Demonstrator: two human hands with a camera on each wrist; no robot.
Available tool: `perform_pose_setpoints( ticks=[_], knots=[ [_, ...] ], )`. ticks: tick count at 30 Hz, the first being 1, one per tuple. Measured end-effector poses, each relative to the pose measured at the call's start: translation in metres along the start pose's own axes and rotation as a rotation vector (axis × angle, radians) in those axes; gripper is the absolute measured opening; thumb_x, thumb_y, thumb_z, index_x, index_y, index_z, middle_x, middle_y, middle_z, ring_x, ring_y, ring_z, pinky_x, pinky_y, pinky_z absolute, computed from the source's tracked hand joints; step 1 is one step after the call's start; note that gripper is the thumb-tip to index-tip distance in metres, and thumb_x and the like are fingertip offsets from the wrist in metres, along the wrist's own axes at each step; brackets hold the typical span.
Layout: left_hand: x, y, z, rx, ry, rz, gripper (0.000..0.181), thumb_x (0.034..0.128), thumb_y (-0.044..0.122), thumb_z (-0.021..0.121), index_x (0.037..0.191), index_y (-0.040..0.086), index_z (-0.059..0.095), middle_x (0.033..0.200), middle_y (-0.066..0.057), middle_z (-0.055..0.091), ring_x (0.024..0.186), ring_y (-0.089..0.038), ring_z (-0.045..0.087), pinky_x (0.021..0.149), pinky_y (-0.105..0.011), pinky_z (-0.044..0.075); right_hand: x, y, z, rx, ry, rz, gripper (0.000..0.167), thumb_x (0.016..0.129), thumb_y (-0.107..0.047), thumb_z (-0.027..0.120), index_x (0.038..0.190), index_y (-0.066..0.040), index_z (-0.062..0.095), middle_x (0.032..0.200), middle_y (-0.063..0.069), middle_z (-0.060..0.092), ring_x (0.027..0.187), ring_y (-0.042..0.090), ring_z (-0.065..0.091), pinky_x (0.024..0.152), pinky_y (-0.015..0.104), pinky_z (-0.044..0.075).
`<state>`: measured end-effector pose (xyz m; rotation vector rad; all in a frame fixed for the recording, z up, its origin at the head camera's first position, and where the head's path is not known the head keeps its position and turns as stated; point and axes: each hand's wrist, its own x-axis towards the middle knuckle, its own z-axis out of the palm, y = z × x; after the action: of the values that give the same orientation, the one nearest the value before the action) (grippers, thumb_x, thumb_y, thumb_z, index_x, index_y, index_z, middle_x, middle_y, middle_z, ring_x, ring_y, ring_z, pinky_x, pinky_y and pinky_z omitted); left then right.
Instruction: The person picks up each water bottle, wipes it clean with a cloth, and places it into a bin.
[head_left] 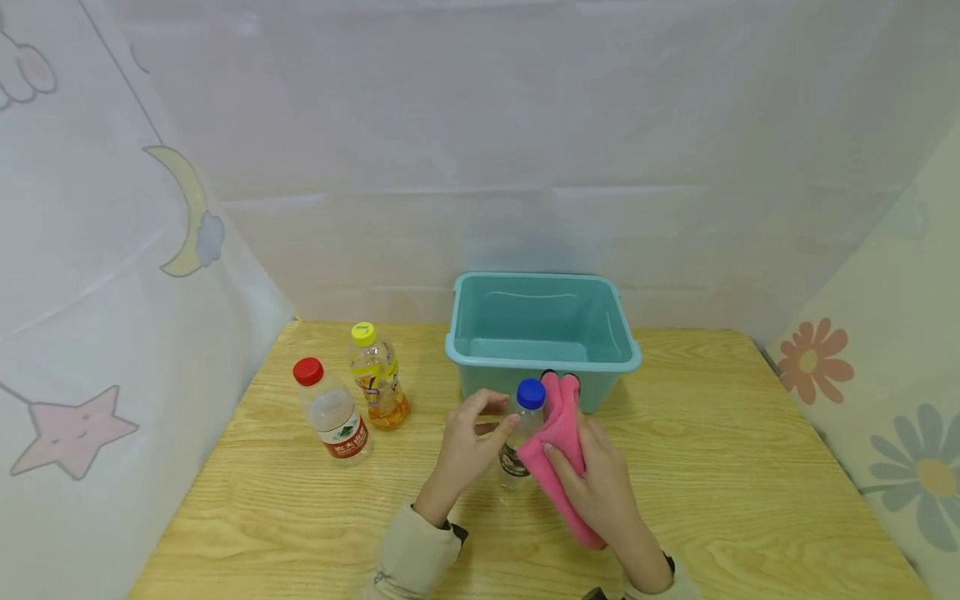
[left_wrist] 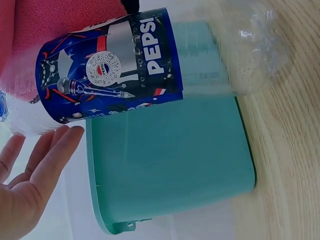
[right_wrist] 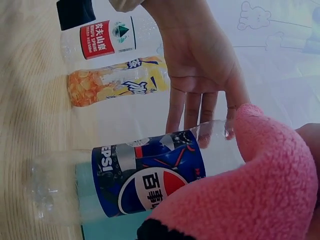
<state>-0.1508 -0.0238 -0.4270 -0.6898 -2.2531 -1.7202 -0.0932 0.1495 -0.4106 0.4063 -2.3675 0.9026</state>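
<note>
1. The right hand (head_left: 600, 477) grips a folded pink fleecy cloth (head_left: 558, 446), its thumb pressed on top.
2. The left hand (head_left: 467, 442), fingers loosely parted, is at the Pepsi bottle's neck; contact is unclear.
3. The blue-capped Pepsi bottle (head_left: 513, 461) is upright between the hands.
4. Leftward stand a red-capped Nongfu Spring bottle (head_left: 341, 429) and a yellow-capped drink bottle (head_left: 378, 387).
5. Beyond sits a teal tub (head_left: 543, 364).
</note>
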Motion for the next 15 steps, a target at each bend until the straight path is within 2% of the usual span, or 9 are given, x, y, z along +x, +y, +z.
perform_pose_setpoints(
  ticks=[5,9,11,15],
  knots=[
    [0.001,0.001,0.0,0.002,-0.007,-0.017,0.029,0.0858,0.022,0.065,0.105,0.002,0.059,0.101,-0.008,0.061,0.092,-0.02,0.06,0.068,-0.026,0.054,0.001,-0.003,0.001,-0.016,-0.034,0.021,0.052,0.077,-0.007,0.071,0.122,0.008,0.049,0.094,0.013,0.056,0.068,0.011,0.049,0.053,0.025,0.045],
    [0.001,0.004,0.0,-0.012,-0.012,-0.037,0.032,0.0846,0.012,0.066,0.114,0.003,0.058,0.099,-0.012,0.061,0.091,-0.024,0.06,0.068,-0.032,0.055,0.002,-0.007,0.0,-0.046,-0.093,0.047,0.05,0.079,-0.011,0.071,0.12,0.007,0.049,0.09,0.011,0.053,0.064,0.01,0.045,0.05,0.021,0.043],
    [0.0,0.009,-0.001,-0.007,-0.015,-0.041,0.034,0.0837,0.007,0.065,0.117,0.002,0.058,0.096,-0.015,0.061,0.09,-0.027,0.06,0.068,-0.036,0.055,0.003,-0.008,-0.002,-0.075,-0.131,0.06,0.056,0.079,-0.013,0.071,0.124,0.009,0.046,0.092,0.012,0.053,0.064,0.012,0.047,0.052,0.023,0.045],
    [0.0,0.029,-0.005,0.015,-0.022,-0.039,0.032,0.0832,0.003,0.064,0.115,-0.003,0.059,0.092,-0.019,0.058,0.089,-0.03,0.059,0.068,-0.036,0.055,0.003,-0.012,-0.003,-0.125,-0.194,0.087,0.067,0.081,-0.015,0.07,0.13,0.016,0.037,0.102,0.02,0.054,0.075,0.022,0.056,0.061,0.034,0.053]
  ],
)
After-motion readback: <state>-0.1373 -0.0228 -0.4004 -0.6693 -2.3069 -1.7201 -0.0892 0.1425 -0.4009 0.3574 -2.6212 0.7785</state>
